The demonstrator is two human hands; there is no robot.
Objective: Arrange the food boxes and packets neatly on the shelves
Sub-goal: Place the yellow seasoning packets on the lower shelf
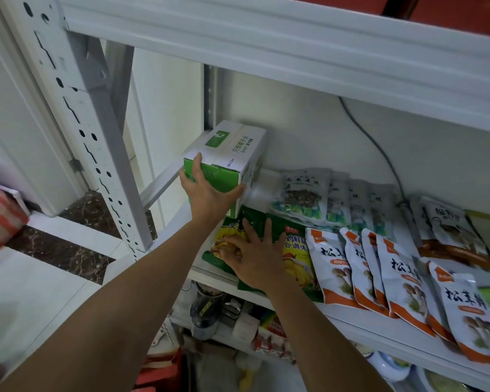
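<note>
Green-and-white box [232, 154], white-topped with a green logo, sits tilted at ten o'clock on the shelf [351, 326]. The left hand [210, 193] grips its near end, fingers [197, 161] spread wide. The right hand [258, 261] presses flat on green packets [294, 250].

Green-and-white box [229, 154]; orange-white packets [402, 275]
</note>
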